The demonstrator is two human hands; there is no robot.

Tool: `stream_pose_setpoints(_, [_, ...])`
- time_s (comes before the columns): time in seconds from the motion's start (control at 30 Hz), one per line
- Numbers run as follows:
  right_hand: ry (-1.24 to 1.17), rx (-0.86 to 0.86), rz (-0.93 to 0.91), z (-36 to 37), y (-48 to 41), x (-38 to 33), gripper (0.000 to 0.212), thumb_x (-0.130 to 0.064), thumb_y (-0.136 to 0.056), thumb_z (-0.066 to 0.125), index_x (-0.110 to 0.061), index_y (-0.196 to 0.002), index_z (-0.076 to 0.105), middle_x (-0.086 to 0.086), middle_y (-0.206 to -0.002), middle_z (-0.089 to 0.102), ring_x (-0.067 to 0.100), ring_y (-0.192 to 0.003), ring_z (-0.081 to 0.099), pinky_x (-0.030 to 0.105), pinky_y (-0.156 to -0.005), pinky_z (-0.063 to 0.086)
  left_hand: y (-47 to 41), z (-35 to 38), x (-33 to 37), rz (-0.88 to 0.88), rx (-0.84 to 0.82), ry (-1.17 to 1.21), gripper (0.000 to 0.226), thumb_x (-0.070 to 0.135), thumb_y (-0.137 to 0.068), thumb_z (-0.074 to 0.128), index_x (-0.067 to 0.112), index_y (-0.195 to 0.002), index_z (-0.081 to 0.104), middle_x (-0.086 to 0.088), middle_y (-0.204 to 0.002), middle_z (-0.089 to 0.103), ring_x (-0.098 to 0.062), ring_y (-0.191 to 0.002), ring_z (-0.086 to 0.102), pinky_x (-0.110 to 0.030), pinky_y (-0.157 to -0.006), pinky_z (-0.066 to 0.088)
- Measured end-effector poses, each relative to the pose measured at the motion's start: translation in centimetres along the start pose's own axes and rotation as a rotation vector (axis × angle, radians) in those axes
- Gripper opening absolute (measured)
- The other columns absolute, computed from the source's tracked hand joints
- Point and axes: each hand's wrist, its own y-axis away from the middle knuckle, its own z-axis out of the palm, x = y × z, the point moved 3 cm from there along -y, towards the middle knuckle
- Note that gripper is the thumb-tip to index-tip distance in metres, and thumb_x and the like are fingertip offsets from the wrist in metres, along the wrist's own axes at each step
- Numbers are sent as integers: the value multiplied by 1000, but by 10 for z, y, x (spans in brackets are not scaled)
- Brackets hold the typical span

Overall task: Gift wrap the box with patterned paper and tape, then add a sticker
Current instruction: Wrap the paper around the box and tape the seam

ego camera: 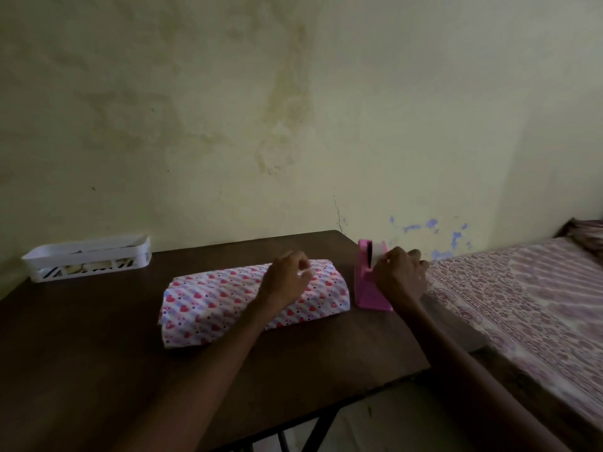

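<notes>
Head view, dim light. Both our bare forearms come in from the bottom edge and reach forward over a dark brown table [98,370]; black legs show under its near edge.

Wrapped box [228,305] — lies near the middle of the table, long axis running from near left to far right. It is covered in heart-patterned paper [195,308]: white, with red and pink hearts and pale blue stripes. At the near left end the paper flares out loose onto the tabletop; the far right end looks folded closed.

Left hand [287,282] — hovers over the far right part of the box, back of the hand toward us, fingers curled. Thumb and forefinger pinch a thin pale strip [306,272], probably tape; we cannot tell whether it touches the paper.

Right hand [399,275] — on the pink tape dispenser [367,288], which stands at the table's right edge, just beside the box's right end. The fingers curl round the dispenser's top, where a whitish roll [378,251] sits.

Far left corner of the table: a white slotted plastic basket [88,256], with small items inside that are too dark to name.

Right of the table: a bed with a maroon floral printed sheet [522,305].

Behind everything, a stained yellowish wall [293,109] with blue flecks low on the right.
</notes>
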Motion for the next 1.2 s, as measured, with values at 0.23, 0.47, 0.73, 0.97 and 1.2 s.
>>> stream_pose_setpoints(0.23, [-701,-574,345,11,-16,25,40,-40,-101,47,-3,-114,54,16,-108,60,32,-103,59,45,-88,51,-15,60,58,137,-198,119,45,30,-88,69,21,-130,56,-2,-127,58,-16,-112,56,-29,-91,49])
stream_pose_setpoints(0.47, [-857,-706,690,3,-30,24,13,-15,-96,59,-4,-92,53,16,-89,55,30,-76,57,53,-97,48,-25,84,67,104,-180,227,33,27,-91,65,24,-124,61,-1,-121,64,-13,-108,60,-23,-89,46])
stream_pose_setpoints(0.73, [-977,-776,567,9,-30,31,39,-8,-82,76,-3,-117,58,20,-122,59,34,-91,66,60,-82,55,-31,92,64,62,-70,199,26,28,-87,69,23,-113,67,1,-113,67,-10,-99,60,-27,-84,52])
stream_pose_setpoints(0.97, [-1115,-725,304,1,-18,38,37,13,-82,65,7,-118,60,20,-134,53,33,-116,57,40,-87,56,-34,89,66,34,-83,198,24,27,-87,70,22,-110,68,2,-111,67,-12,-100,60,-27,-82,50])
stream_pose_setpoints(1.2, [-1071,-608,486,23,-14,42,9,-1,-91,62,1,-99,61,15,-110,62,26,-101,61,48,-103,47,-37,87,67,25,-96,159,24,26,-86,71,22,-110,68,3,-112,65,-10,-101,55,-24,-80,44])
